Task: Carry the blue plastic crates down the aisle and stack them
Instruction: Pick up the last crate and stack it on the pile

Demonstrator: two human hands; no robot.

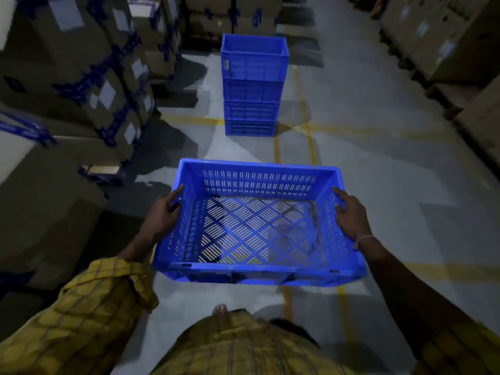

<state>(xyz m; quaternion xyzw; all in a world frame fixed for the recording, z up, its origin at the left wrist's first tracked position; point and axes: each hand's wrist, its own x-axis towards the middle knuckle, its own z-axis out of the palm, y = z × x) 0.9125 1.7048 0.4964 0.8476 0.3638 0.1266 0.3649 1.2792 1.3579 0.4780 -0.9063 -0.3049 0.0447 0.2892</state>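
Observation:
I hold an empty blue plastic crate (257,228) with slotted walls and a lattice floor at waist height in front of me. My left hand (162,212) grips its left side wall, thumb on the rim. My right hand (350,215) grips its right side wall, fingers curled over the edge. Ahead in the aisle stands a stack of several blue crates (253,85) on the floor, well apart from the crate I carry.
Stacked cardboard boxes (81,85) with blue tape line the left of the aisle. More cardboard boxes (443,36) line the right. The grey concrete floor (378,185) has yellow painted lines (305,125) crossing near the stack. The light is dim.

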